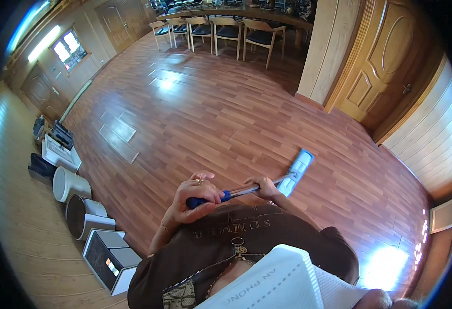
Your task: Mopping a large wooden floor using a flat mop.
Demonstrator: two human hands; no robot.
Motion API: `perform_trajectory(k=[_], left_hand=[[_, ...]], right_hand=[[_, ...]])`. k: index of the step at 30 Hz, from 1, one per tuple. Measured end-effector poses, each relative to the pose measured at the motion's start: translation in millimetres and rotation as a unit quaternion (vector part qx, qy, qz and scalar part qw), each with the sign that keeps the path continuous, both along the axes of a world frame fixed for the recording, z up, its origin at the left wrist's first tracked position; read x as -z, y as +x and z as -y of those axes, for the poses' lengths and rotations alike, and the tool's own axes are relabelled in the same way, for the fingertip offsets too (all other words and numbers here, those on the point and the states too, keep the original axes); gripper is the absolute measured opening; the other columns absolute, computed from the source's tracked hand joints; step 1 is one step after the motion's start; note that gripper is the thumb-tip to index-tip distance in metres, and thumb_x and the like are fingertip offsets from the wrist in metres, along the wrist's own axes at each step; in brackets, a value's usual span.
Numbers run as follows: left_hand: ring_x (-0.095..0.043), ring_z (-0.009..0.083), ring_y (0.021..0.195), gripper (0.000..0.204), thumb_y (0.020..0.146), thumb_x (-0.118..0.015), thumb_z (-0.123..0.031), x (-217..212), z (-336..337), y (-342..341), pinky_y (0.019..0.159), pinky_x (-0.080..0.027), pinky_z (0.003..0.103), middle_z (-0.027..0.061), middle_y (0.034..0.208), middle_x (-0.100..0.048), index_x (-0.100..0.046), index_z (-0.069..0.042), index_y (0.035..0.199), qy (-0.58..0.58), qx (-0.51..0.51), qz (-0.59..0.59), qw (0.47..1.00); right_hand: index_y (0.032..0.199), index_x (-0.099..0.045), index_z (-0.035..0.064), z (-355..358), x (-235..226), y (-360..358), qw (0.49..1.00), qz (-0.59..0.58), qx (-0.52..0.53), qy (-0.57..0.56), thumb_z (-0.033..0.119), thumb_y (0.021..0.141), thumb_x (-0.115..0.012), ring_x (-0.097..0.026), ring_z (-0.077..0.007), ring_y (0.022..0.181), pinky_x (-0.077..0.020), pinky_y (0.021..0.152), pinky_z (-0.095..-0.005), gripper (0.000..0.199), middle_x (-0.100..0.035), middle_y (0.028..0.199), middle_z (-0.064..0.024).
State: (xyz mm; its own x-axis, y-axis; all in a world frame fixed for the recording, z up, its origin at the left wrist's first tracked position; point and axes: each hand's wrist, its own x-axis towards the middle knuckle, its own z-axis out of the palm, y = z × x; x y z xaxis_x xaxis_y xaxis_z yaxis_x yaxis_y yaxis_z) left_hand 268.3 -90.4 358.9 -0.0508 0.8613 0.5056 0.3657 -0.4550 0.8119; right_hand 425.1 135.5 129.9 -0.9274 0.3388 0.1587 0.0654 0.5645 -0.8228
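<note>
A flat mop with a light blue rectangular head (296, 171) rests on the wooden floor ahead and to the right. Its metal pole (243, 191) runs back toward my body and ends in a dark blue grip. My left hand (197, 196) is closed around that blue grip near my chest, with a ring on one finger and the index finger partly raised. Farther down the pole, my right hand (262, 186) is wrapped around the metal shaft, closer to the mop head.
Several wooden chairs (227, 31) with dark seats line a long table (236, 10) at the far side. Bins (71, 184) and boxes (111, 257) stand along the left wall. A pillar (329, 49) and a wooden door (383, 67) are at the right.
</note>
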Motion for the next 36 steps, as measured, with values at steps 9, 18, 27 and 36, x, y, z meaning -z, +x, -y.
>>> perform_trajectory(k=[9,18,27,36], left_hand=[[-0.066,0.0208,0.072,0.013,0.069,-0.070,-0.020,-12.5,58.7,25.2,0.092,-0.042,0.044,0.0037,0.071,-0.066,-0.062,-0.010,0.070,0.097,-0.131,-0.132,0.978],[-0.054,0.0193,0.050,0.036,0.072,-0.074,-0.040,-31.5,105.1,57.1,0.070,-0.049,0.045,0.0029,0.056,-0.057,-0.058,-0.008,0.073,0.338,-0.319,-0.097,0.880],[-0.061,0.0168,0.055,0.033,0.064,-0.084,-0.033,-45.8,105.4,72.5,0.068,-0.048,0.035,0.0010,0.064,-0.063,-0.061,-0.009,0.067,0.203,0.048,-0.149,0.967],[-0.063,0.0245,0.068,0.021,0.068,-0.079,-0.018,-10.2,41.2,164.2,0.077,-0.045,0.039,0.0066,0.069,-0.062,-0.062,-0.006,0.070,0.085,0.173,0.044,0.980]], right_hand=[[0.100,-0.068,0.0141,47.2,-3.7,-54.9,0.990,0.020,-0.136,-0.030,0.006,0.070,-0.062,-0.063,-0.0223,0.075,-0.0478,0.068,-0.0338,0.032,-0.067,0.082,-0.0085],[0.102,-0.066,0.0126,109.9,17.8,-99.1,0.940,-0.025,-0.339,-0.025,0.016,0.072,-0.070,-0.063,-0.0293,0.076,-0.0477,0.065,-0.0384,0.030,-0.066,0.083,-0.0135],[0.108,-0.066,0.0141,118.4,-7.9,-0.7,0.947,0.047,-0.317,0.017,0.017,0.075,-0.066,-0.065,-0.0275,0.079,-0.0480,0.067,-0.0391,0.034,-0.067,0.088,-0.0149],[0.095,-0.068,0.0180,52.6,22.0,126.3,0.991,0.080,-0.100,0.029,0.014,0.067,-0.066,-0.064,-0.0329,0.074,-0.0512,0.067,-0.0434,0.029,-0.065,0.080,-0.0131]])
